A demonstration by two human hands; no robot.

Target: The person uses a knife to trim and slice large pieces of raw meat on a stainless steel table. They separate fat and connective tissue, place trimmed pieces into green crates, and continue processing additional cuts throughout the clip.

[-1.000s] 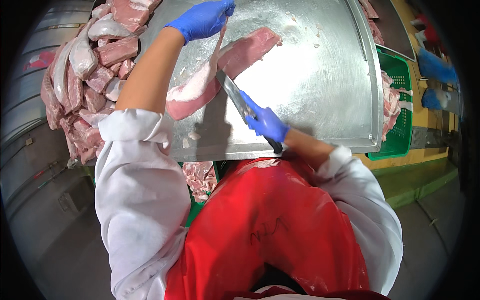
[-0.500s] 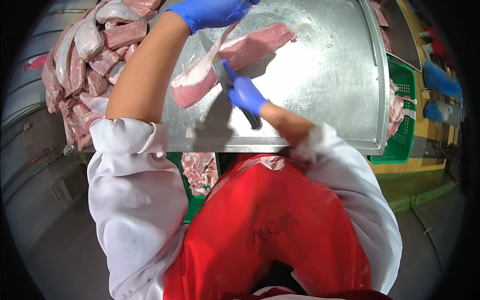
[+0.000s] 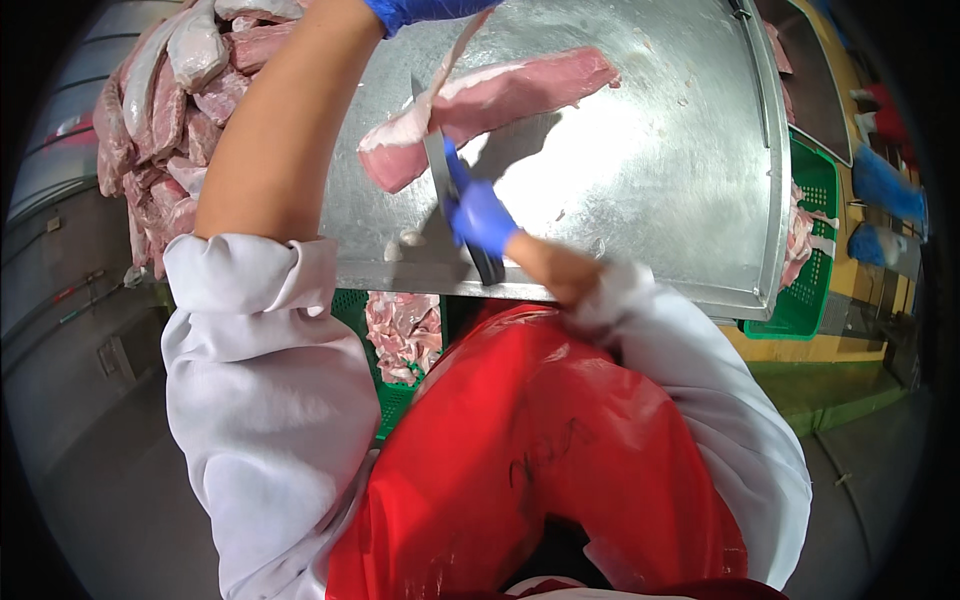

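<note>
A long piece of pink meat (image 3: 530, 92) lies slantwise on the metal table (image 3: 640, 190), with pale fat along its upper side. From its left part a thin strip of fat (image 3: 456, 58) rises, pulled taut. My left hand (image 3: 425, 10), blue-gloved, grips the upper end of that strip at the top edge, its fingers mostly out of view. My blue-gloved right hand (image 3: 484, 218) is closed round a knife (image 3: 438, 165) with a dark handle, index finger along it. The blade passes under the strip, against the meat's left part.
A heap of meat pieces (image 3: 165, 110) lies at the table's left. Below the front edge, a green basket (image 3: 395, 405) holds trimmings (image 3: 403, 335). Another green crate (image 3: 815, 270) with trimmings stands at the right. Small pale scraps (image 3: 410, 238) lie near the front edge.
My left hand has risen farther out at the top, and the strip stretches longer. The knife stays at the meat's left part. The whole view has shifted slightly.
</note>
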